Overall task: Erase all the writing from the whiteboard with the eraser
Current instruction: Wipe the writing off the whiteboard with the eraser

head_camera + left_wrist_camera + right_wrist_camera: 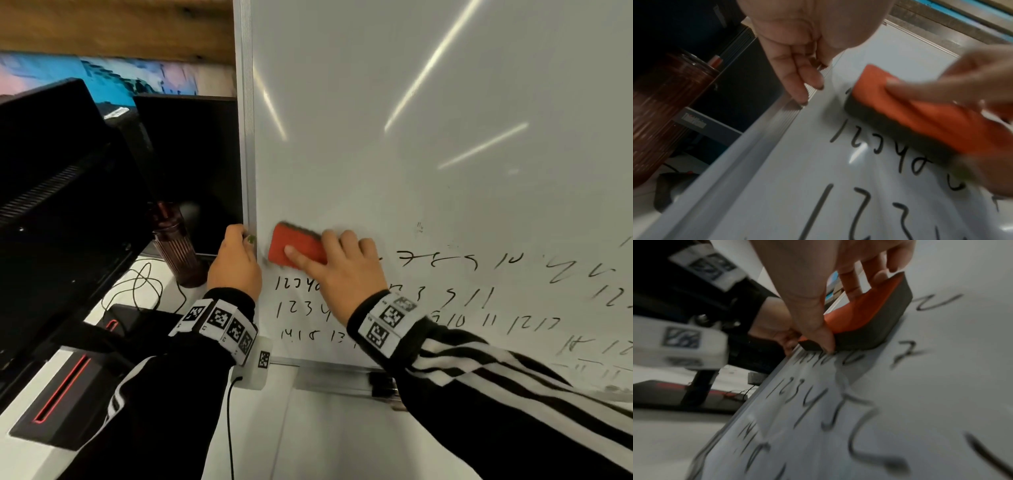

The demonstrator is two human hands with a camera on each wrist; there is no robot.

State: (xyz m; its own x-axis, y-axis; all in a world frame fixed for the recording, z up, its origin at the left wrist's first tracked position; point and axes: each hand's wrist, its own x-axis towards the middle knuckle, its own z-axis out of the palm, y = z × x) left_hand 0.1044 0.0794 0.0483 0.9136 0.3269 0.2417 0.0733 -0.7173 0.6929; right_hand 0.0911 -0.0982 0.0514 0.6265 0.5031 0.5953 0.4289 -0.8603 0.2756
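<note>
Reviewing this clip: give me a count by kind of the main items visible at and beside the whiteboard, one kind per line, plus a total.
Whiteboard: 1
Eraser, orange with dark felt, held by the right hand: 1
Brown ribbed bottle: 1
Black monitors: 2
Hands, counting the left hand gripping the board's frame: 2
Total: 7

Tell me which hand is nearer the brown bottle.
Left. The left hand grips the whiteboard's frame right beside the brown bottle; the right hand holds the eraser farther away.
</note>
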